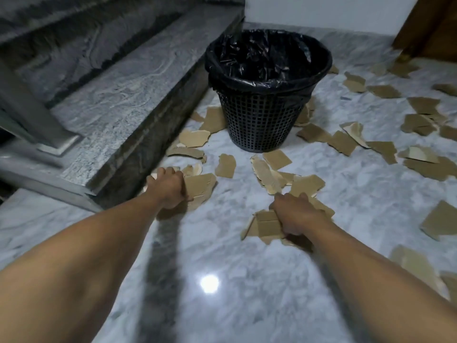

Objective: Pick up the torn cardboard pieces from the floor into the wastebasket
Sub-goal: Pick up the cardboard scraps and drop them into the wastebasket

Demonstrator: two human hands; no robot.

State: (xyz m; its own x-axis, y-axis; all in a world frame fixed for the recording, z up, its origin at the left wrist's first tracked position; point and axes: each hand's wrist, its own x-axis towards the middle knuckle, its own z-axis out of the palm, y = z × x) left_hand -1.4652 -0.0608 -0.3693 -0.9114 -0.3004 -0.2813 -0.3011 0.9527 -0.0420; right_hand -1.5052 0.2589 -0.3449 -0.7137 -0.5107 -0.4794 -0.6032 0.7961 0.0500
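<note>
A black mesh wastebasket (265,125) lined with a black bag stands on the marble floor, upright. Several torn brown cardboard pieces lie scattered around it. My left hand (169,188) reaches down near the step and its fingers curl over a cardboard piece (199,185) on the floor. My right hand (296,214) grips a bunch of cardboard pieces (265,225) low over the floor, in front of the basket. Its fingertips are hidden under the knuckles.
A grey granite step (118,105) rises along the left, with a metal railing post (32,120) on it. More cardboard scraps (418,122) cover the floor to the right. A white wall and a wooden door (430,26) close the back.
</note>
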